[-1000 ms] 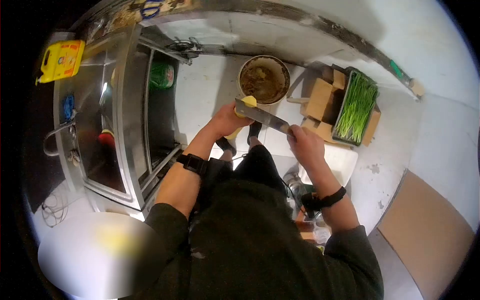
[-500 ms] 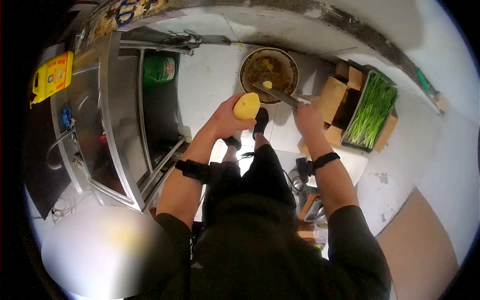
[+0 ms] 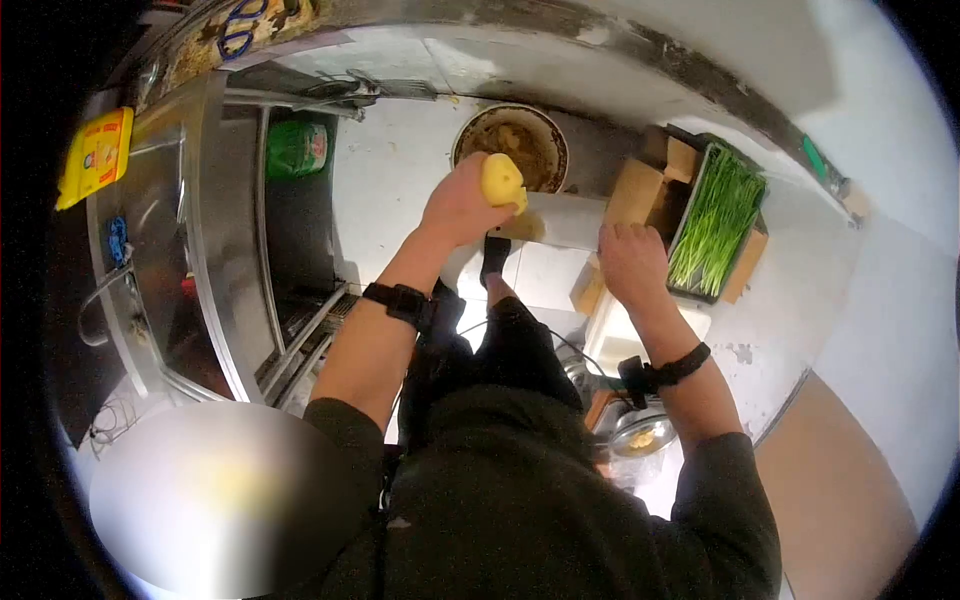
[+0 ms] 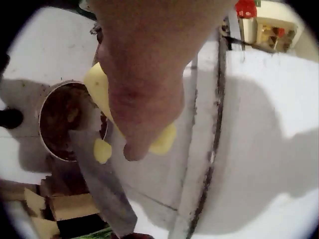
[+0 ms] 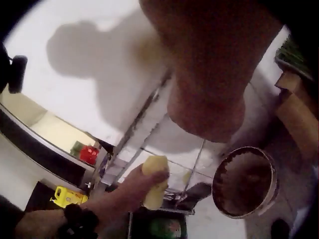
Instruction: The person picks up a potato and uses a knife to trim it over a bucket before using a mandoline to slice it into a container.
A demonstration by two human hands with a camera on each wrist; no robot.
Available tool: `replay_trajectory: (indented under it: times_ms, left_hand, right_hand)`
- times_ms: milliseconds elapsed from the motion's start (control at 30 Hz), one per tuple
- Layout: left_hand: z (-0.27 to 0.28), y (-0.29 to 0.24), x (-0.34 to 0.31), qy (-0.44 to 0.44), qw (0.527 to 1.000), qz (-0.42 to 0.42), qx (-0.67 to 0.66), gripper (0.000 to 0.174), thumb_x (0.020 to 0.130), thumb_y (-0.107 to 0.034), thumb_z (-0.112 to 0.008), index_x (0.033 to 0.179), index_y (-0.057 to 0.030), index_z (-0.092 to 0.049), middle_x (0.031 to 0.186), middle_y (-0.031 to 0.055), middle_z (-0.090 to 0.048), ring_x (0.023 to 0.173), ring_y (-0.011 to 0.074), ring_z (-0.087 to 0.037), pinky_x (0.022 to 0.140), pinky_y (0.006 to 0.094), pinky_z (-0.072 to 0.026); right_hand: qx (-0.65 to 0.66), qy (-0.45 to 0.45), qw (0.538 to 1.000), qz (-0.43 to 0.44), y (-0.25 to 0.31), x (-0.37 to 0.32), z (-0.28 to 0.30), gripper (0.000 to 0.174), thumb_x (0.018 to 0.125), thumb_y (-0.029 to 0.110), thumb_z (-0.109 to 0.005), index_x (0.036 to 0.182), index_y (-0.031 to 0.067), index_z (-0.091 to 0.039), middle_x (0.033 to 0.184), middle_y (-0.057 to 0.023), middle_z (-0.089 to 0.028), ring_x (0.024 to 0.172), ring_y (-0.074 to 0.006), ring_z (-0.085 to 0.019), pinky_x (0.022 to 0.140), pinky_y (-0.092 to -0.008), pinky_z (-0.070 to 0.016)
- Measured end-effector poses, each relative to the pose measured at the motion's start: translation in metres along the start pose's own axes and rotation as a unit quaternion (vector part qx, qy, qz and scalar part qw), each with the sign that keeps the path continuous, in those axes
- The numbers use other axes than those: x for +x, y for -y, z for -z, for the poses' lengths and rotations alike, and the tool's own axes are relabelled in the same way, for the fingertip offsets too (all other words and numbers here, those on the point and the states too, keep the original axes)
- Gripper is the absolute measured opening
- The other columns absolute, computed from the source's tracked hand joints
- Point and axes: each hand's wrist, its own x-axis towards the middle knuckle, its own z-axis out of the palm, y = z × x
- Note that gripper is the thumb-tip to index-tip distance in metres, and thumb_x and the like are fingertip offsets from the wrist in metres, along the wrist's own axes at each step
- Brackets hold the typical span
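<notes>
Going L to R, w/ the bucket [image 3: 557,140] as my ref pt. Way off to its left there's a yellow jug [image 3: 97,158], then closer in, also left of the bucket, a green container [image 3: 290,152] w/ a label. My left hand [image 3: 460,205] is on the bucket's near left side, fingers wrapped tight round a potato [image 3: 502,180] (pretty sure, it's yellow & looks peeled). In the head view the potato covers a bit of the bucket's near rim.

Next along is the knife [image 3: 562,220], blade on my side of the bucket, just beside the potato; can't tell if they're touching. There's a yellow patch against the blade in the left wrist view, slice or reflection, idk. My right hand [image 3: 632,268] is right of the bucket & nearer me, fingers clamped on the knife's handle, which is hidden in the fist. Further right of the bucket: a cardboard box [image 3: 637,192], then a bunch of green stalks [image 3: 715,215].

Step rn, IMO: slicing bits off the potato, prob between strokes. Next move calls for turning a fresh face to the blade, thumb well clear of the edge, & lining the cut end up w/ the bucket's opening b4 the next stroke.
</notes>
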Motion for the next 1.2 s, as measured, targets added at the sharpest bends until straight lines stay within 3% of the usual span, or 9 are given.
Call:
replay_trajectory:
  times_ms: [200, 400, 500, 633, 733, 933, 1067, 1133, 1200]
  left_hand:
    - [-0.024, -0.013, 0.021, 0.049, 0.983, -0.096, 0.146, 0.085, 0.074, -0.041, -0.077, 0.137, 0.0032, -0.040, 0.130, 0.0236, -0.053, 0.118, 0.0373, -0.055, 0.101, 0.0421, -0.0446]
    - [-0.031, 0.000, 0.059, -0.072, 0.992, -0.019, 0.102, 0.077, 0.077, -0.038, -0.077, 0.133, 0.0035, -0.045, 0.123, 0.0227, -0.058, 0.112, 0.0332, -0.059, 0.096, 0.0404, -0.0486]
    - [-0.002, 0.014, 0.050, -0.077, 0.942, 0.130, -0.299, 0.057, 0.082, -0.028, -0.077, 0.124, 0.0024, -0.053, 0.102, 0.0124, -0.068, 0.088, 0.0225, -0.066, 0.076, 0.0341, -0.0564]
    - [0.052, 0.036, -0.036, -0.071, 0.861, 0.182, -0.470, 0.051, 0.085, -0.020, -0.074, 0.126, 0.0003, -0.052, 0.105, 0.0119, -0.066, 0.090, 0.0226, -0.067, 0.075, 0.0372, -0.0574]
    - [0.077, 0.068, -0.117, -0.122, 0.799, 0.204, -0.552, 0.056, 0.087, -0.014, -0.071, 0.134, 0.0003, -0.045, 0.112, 0.0138, -0.063, 0.096, 0.0231, -0.066, 0.080, 0.0385, -0.0567]
    - [0.133, 0.098, -0.306, -0.237, 0.662, 0.029, -0.711, 0.052, 0.087, -0.017, -0.064, 0.132, 0.0014, -0.044, 0.112, 0.0129, -0.061, 0.097, 0.0253, -0.065, 0.085, 0.0375, -0.0530]
    - [0.137, 0.140, -0.432, -0.353, 0.566, -0.029, -0.744, 0.058, 0.085, -0.017, -0.065, 0.134, 0.0026, -0.042, 0.118, 0.0169, -0.060, 0.101, 0.0328, -0.065, 0.088, 0.0427, -0.0542]
    - [0.127, 0.166, -0.493, -0.415, 0.548, -0.049, -0.725, 0.066, 0.082, -0.027, -0.066, 0.136, 0.0003, -0.041, 0.119, 0.0196, -0.059, 0.102, 0.0337, -0.065, 0.086, 0.0422, -0.0552]
    - [0.111, 0.192, -0.556, -0.477, 0.514, -0.038, -0.712, 0.069, 0.080, -0.031, -0.068, 0.136, 0.0004, -0.041, 0.118, 0.0199, -0.059, 0.101, 0.0337, -0.065, 0.085, 0.0421, -0.0555]
  right_hand:
    - [0.023, -0.074, 0.997, -0.002, -0.010, -0.020, 0.015, 0.011, 0.078, 0.013, -0.060, 0.086, 0.0065, -0.061, 0.082, -0.0110, -0.063, 0.079, -0.0285, -0.064, 0.070, -0.0400, -0.0487]
    - [0.029, -0.108, 0.993, -0.027, -0.029, -0.047, 0.008, 0.008, 0.078, 0.013, -0.059, 0.082, 0.0070, -0.062, 0.080, -0.0111, -0.062, 0.078, -0.0295, -0.064, 0.068, -0.0414, -0.0486]
    - [0.082, -0.005, 0.985, -0.149, -0.037, -0.055, -0.004, 0.012, 0.080, 0.017, -0.061, 0.084, 0.0056, -0.063, 0.084, -0.0131, -0.064, 0.082, -0.0322, -0.064, 0.071, -0.0451, -0.0502]
    - [0.195, 0.042, 0.955, -0.221, -0.027, -0.047, -0.019, 0.034, 0.082, 0.033, -0.070, 0.094, 0.0021, -0.062, 0.092, -0.0192, -0.066, 0.087, -0.0390, -0.063, 0.077, -0.0497, -0.0497]
    - [0.225, -0.031, 0.965, -0.134, 0.008, -0.030, -0.012, 0.032, 0.084, 0.028, -0.067, 0.093, -0.0019, -0.059, 0.097, -0.0200, -0.063, 0.090, -0.0395, -0.061, 0.079, -0.0487, -0.0489]
    - [0.210, -0.025, 0.972, 0.105, 0.130, 0.018, 0.040, 0.028, 0.085, 0.017, -0.065, 0.102, -0.0047, -0.058, 0.096, -0.0212, -0.061, 0.093, -0.0389, -0.060, 0.083, -0.0491, -0.0481]
    - [0.159, -0.045, 0.905, 0.391, 0.258, 0.026, 0.073, 0.027, 0.085, 0.011, -0.063, 0.107, -0.0031, -0.054, 0.102, -0.0192, -0.057, 0.094, -0.0376, -0.057, 0.085, -0.0498, -0.0467]
    - [0.191, 0.068, 0.864, 0.461, 0.341, 0.006, 0.096, 0.026, 0.087, 0.012, -0.062, 0.107, -0.0013, -0.054, 0.101, -0.0182, -0.056, 0.096, -0.0371, -0.057, 0.085, -0.0482, -0.0472]
    - [0.121, 0.042, 0.848, 0.515, 0.422, -0.019, 0.095, 0.023, 0.087, 0.014, -0.062, 0.107, 0.0038, -0.055, 0.104, -0.0174, -0.057, 0.092, -0.0374, -0.061, 0.079, -0.0467, -0.0503]
